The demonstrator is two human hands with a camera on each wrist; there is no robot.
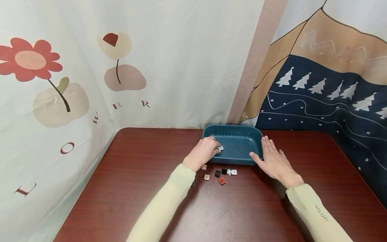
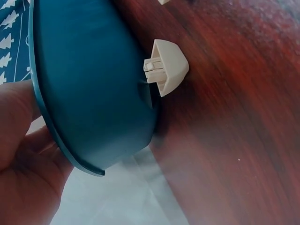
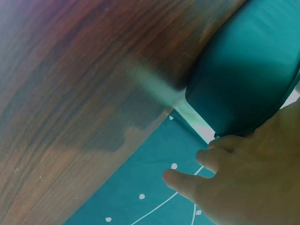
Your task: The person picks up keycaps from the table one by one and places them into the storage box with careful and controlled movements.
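Note:
In the head view, my left hand [image 1: 203, 151] reaches over the near left rim of a blue plastic tray [image 1: 234, 161]. Its thumb and fingertips pinch a small white keycap [image 1: 221, 148] inside the tray. My right hand [image 1: 276, 163] rests against the tray's right side with fingers straight and thumb at the near corner. On the table just in front of the tray lie two beige keycaps [image 1: 207, 177], two black keycaps [image 1: 217, 173], two white keycaps [image 1: 234, 172] and a red keycap [image 1: 222, 181]. A beige keycap [image 2: 172, 68] on its side shows its stem in the left wrist view.
The dark red wooden table [image 1: 145, 168] extends around the tray on both sides. Behind it hangs a pale curtain [image 1: 181, 67] with flower prints; a navy cloth with white trees [image 1: 332, 101] hangs at the right.

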